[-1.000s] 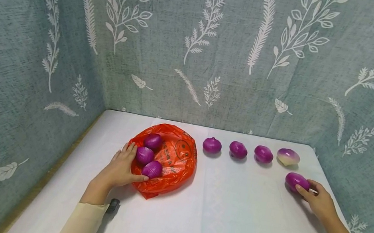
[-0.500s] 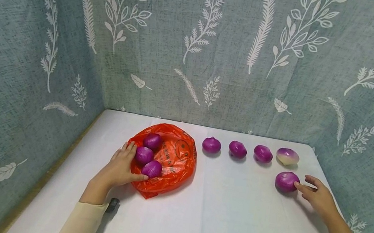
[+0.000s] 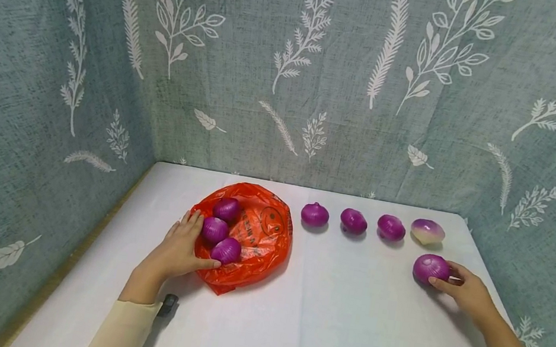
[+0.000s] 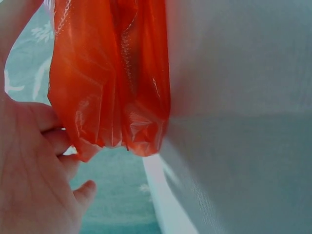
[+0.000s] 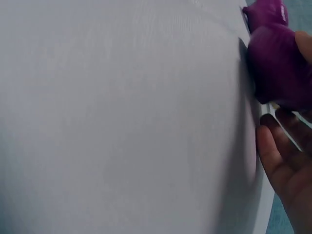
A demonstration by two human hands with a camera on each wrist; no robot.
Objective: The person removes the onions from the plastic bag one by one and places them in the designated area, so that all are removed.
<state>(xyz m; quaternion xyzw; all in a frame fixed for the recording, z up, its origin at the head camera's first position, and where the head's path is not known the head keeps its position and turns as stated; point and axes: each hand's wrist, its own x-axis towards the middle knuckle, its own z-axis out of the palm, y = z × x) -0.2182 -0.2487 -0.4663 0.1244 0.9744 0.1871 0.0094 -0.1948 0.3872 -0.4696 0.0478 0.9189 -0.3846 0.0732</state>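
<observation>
My right hand [image 3: 467, 292] holds a purple onion [image 3: 431, 269] on the right of the table, thumb at the front and fingers on its far right side. The right wrist view shows the same onion [image 5: 280, 66] between thumb and fingers. On the left, my left hand [image 3: 180, 249] lies spread against the rim of an orange-red plastic bag [image 3: 265, 255]. Its fingers are at the bag's left edge and its thumb along the front. Inside the bag sit three purple onions [image 3: 215, 230]. In the left wrist view the fingers [image 4: 58, 141] touch the bag's outside.
A row along the back has three purple onions [image 3: 315, 215] and, at its right end, a purple-and-white turnip-like vegetable [image 3: 428, 232]. White cloth covers the table [image 3: 345, 303]. Patterned green-grey curtains [image 3: 346, 76] stand behind and at both sides.
The onion at my right hand has shifted left and turned. Half a second ago the fingers were loosened from it; now they are round it again. My left hand stays put.
</observation>
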